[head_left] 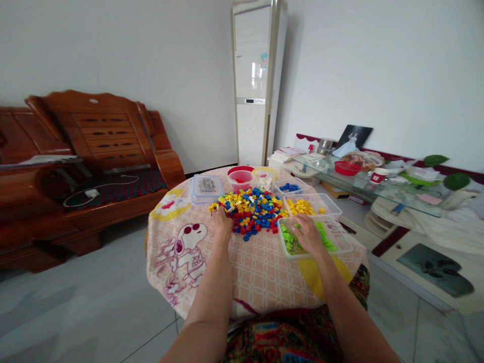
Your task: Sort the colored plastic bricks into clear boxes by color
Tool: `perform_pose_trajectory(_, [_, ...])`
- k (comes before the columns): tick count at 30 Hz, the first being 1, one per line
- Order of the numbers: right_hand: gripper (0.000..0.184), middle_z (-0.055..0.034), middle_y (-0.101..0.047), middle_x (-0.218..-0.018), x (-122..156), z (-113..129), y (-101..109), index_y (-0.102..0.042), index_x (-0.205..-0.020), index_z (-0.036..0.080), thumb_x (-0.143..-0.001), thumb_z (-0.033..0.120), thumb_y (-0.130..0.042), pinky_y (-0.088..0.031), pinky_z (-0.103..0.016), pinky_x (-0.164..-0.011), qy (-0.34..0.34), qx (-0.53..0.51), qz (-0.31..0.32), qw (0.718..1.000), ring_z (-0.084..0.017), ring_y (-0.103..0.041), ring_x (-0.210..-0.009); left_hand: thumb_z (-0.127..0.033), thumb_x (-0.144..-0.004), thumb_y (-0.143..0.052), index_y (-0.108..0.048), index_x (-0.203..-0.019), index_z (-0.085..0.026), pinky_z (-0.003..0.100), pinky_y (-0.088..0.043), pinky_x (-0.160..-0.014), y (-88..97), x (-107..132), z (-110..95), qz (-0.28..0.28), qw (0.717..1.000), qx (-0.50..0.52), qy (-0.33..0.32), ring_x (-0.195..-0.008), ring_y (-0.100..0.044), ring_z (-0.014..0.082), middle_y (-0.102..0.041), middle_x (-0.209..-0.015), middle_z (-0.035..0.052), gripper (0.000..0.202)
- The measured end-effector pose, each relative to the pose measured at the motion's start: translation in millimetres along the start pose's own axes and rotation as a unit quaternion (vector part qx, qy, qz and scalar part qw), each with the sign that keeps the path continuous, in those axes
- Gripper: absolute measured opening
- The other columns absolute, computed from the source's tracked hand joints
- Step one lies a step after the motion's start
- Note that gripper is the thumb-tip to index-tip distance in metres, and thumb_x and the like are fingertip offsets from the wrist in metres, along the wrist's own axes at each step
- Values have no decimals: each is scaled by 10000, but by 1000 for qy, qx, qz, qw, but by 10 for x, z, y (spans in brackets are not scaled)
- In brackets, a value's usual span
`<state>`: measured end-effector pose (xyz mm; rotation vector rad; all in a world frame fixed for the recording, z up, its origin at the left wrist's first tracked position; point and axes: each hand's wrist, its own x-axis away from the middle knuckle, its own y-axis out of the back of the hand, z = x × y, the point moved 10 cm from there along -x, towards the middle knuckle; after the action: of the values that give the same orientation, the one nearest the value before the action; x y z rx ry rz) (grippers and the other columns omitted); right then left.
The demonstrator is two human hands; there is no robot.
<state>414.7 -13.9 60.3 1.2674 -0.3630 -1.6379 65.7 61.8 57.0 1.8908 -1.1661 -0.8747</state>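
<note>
A heap of mixed toy building bricks (pixel 257 209) in red, yellow, blue and green lies in the middle of the round table. At its left edge is my left hand (pixel 222 222), fingers bent together among the outer bricks; what they pinch is too small to make out. Over the clear plastic box of green bricks (pixel 289 241) hovers my right hand (pixel 308 235), thumb and fingers apart, with nothing visible in them. Just behind that box stands another clear box (pixel 329 202) with yellow bricks (pixel 300 206) inside.
Blue bricks (pixel 289 187) fill part of a box farther back. White bricks (pixel 264 182) and a round pink-rimmed tub (pixel 241 178) with red bricks stand behind the heap. Box lids (pixel 206 188) lie at the back left. A patterned cloth (pixel 260 272) covers the table.
</note>
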Motion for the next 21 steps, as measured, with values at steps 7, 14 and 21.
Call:
perform_pose_trajectory(7, [391,-124,-651,-1291,-8,-5,-9,-683,-1225,197,-865,216,-532,-409,-495,-1146,-2,4,7,1000,-271,-527,-1285,-123,-817,-600,-645,-1267,-176,408,-487,-884,-62,-46,12,21,1000,14,-7,-1114,-651,359,-690,-1175,186,455])
perform_pose_trajectory(14, [387,-128,-647,-1303,-4,-30,-24,-691,-1209,195,-851,207,-543,-411,-496,-1144,-7,8,5,1000,-276,-530,-1281,-70,-798,-570,-687,-1154,-188,334,-476,-848,174,-32,85,-59,998,34,8,-1055,-660,267,-677,-1199,139,393])
perform_pose_trajectory(21, [397,-132,-656,-1291,-2,-17,-11,-689,-1220,184,-851,206,-541,-402,-508,-1148,0,8,-3,1000,-276,-542,-1266,-324,-832,-660,-748,-925,-220,315,-475,-767,-15,-65,107,35,998,29,41,-977,-689,270,-749,-965,85,165])
